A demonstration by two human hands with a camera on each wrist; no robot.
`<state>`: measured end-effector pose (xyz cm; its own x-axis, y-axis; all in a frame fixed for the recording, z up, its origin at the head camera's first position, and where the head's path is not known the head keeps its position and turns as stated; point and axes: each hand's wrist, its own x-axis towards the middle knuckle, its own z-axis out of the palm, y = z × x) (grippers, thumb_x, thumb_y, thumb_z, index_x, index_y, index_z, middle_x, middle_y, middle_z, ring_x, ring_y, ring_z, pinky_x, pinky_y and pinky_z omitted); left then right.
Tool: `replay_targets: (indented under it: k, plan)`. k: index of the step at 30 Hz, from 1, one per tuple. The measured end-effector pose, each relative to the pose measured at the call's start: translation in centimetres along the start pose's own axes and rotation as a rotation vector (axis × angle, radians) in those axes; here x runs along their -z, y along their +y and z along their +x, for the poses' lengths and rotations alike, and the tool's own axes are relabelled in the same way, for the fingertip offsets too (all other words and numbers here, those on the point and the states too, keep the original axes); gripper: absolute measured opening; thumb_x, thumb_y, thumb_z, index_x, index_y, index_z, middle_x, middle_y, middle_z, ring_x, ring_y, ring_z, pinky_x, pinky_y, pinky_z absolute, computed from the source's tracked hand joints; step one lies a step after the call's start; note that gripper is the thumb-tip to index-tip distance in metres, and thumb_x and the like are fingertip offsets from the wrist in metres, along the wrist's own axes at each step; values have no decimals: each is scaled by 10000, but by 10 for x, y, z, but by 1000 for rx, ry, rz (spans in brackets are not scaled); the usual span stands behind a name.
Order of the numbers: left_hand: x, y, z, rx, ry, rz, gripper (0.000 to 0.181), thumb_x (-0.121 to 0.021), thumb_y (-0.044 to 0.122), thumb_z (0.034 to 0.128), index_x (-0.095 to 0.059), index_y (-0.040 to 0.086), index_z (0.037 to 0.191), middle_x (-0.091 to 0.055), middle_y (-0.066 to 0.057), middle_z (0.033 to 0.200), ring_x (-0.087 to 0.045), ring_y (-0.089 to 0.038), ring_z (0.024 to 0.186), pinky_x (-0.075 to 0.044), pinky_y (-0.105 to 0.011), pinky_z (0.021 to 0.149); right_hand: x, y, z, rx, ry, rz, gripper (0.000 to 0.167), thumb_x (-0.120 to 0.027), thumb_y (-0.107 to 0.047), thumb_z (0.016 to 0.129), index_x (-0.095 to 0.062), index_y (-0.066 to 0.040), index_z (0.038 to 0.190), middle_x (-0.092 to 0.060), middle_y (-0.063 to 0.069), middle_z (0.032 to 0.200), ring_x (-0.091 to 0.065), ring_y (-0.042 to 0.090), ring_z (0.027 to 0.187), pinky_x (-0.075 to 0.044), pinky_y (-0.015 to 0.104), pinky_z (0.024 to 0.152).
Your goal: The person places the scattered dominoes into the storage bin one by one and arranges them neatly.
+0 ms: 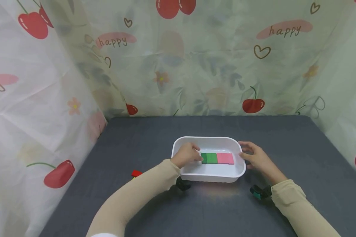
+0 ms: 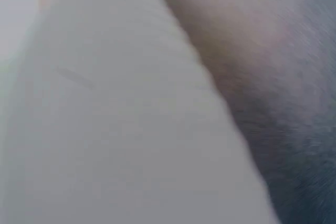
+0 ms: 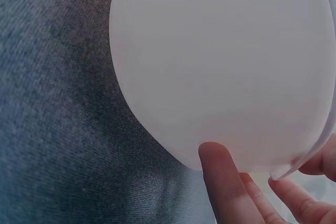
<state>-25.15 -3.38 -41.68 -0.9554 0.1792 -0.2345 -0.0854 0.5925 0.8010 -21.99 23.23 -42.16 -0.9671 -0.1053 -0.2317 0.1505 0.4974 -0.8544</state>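
Observation:
A white tray [image 1: 209, 178] stands on the dark table. Inside it lies a row of flat pieces: a dark green piece [image 1: 204, 158], a green piece [image 1: 212, 158] and pink pieces [image 1: 225, 158]. My left hand [image 1: 187, 154] is over the tray's left part, its fingertips touching the row's left end; their undersides are hidden. At the right end, my right hand [image 1: 259, 161] holds the tray by its rim. The right wrist view shows fingers [image 3: 223, 182] against the tray's outer wall [image 3: 226, 72]. Only sleeve [image 2: 121, 114] and blurred surroundings fill most of the left wrist view.
A red piece [image 1: 136, 173] lies on the table [image 1: 154, 131] left of the tray, partly behind the left sleeve, with a bit of yellow-green beside it. Patterned cloth [image 1: 190, 65] hangs behind the table and at both sides.

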Motion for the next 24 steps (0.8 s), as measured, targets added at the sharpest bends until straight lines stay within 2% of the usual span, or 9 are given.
replay_targets:
  k: [4, 7, 12, 17, 24]
  plan:
    - [23, 3, -10, 0, -23, -133, 440, -785, 48, 767, -623, -16, 1170, -645, -97, 919, -613, -151, 772, -542, -348, 781, 0, 1, 0, 2, 1, 4, 589, -564, -188, 969, -312, -84, 1491, -397, 288, 1436, -488, 460, 1230, -572, 458, 760]
    - [44, 8, -21, -7, -33, -225, 469, -768, 46, 795, -599, -13, 1228, -625, -118, 1006, -654, -210, 863, -539, -407, 872, 0, 1, 1, 7, 3, 7, 585, -562, -181, 970, -314, -84, 1490, -391, 290, 1437, -484, 463, 1233, -573, 458, 754]
    - [83, 5, -43, -29, -20, -293, 469, -737, 80, 841, -574, 32, 1278, -614, -135, 1111, -655, -266, 983, -538, -396, 888, 0, 1, 2, 13, -1, 1, 579, -553, -184, 975, -312, -87, 1492, -388, 288, 1437, -486, 460, 1231, -573, 450, 755]
    - [118, -18, -64, -50, 12, -298, 425, -715, 118, 872, -575, 85, 1272, -617, -133, 1167, -644, -234, 1028, -525, -396, 917, -1, 1, 1, 13, -5, -3, 580, -551, -186, 975, -309, -84, 1493, -394, 290, 1431, -496, 460, 1220, -573, 452, 759]
    - [151, -69, -88, -39, 41, -260, 443, -679, 164, 906, -532, 75, 1314, -596, -118, 1164, -619, -263, 1067, -475, -456, 984, -1, 1, 1, 10, -3, -4, 586, -554, -181, 973, -307, -81, 1495, -396, 294, 1431, -492, 460, 1224, -573, 454, 757]
